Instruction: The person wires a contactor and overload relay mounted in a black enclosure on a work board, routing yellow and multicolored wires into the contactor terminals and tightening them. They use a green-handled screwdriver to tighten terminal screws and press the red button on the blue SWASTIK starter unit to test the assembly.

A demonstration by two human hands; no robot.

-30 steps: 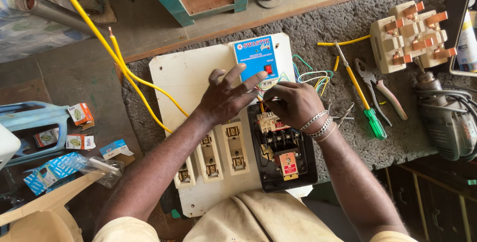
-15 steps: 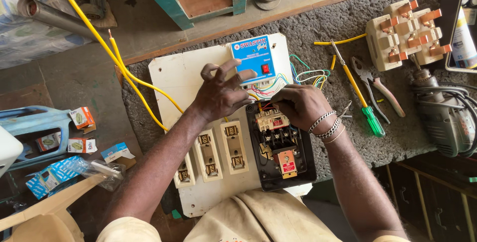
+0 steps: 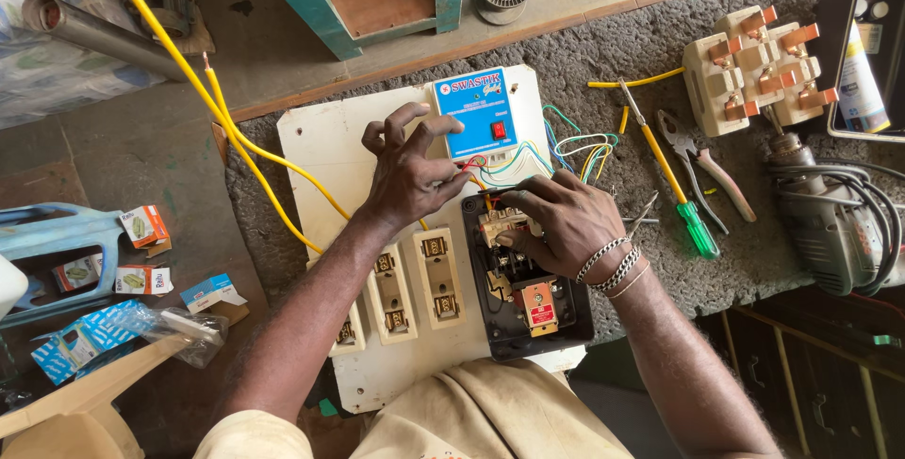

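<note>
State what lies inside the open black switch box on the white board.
Inside the black switch box: brass terminals and a red-labelled part. The right hand covers its upper section, hiding the wire ends there.

A single head-worn camera looks almost straight down from above the person's lap onto the white switch board (image 3: 339, 153), which fills the middle of the frame at close working range. The view faces away from the body: both forearms enter from the bottom edge below the board, and the counter (image 3: 603, 54) runs beyond the board toward the top. Right of the board the view reaches a power drill (image 3: 830, 223); left of it, the floor (image 3: 113, 157). No second view shares the scene.
</note>
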